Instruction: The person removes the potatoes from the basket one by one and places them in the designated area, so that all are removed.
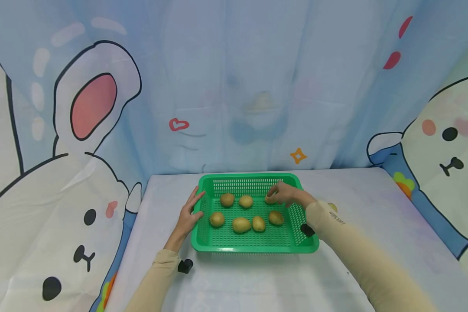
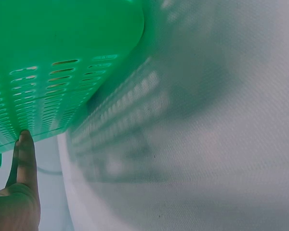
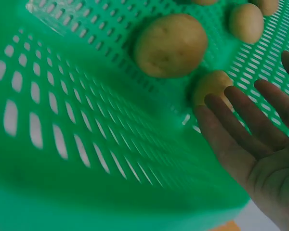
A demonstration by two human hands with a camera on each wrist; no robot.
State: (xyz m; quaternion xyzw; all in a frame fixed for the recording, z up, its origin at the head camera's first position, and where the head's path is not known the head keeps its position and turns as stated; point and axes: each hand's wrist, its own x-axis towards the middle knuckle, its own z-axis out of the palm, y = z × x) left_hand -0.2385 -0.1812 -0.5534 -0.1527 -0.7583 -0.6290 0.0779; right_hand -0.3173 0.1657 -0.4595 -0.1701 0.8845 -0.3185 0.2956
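Left hand, fingers extended, lies at the left side of the basket, where light pressure should steady it; inside, back right, one potato sits by the right hand, fingers uncurled, best handled low and gently.

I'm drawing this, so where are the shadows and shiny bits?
Head view: white shine on the front rim of the green basket; left wrist view: the basket's shadow, broken by lighter patches, on the pale table; right wrist view: dark shadows beside potatoes, a dim right hand.
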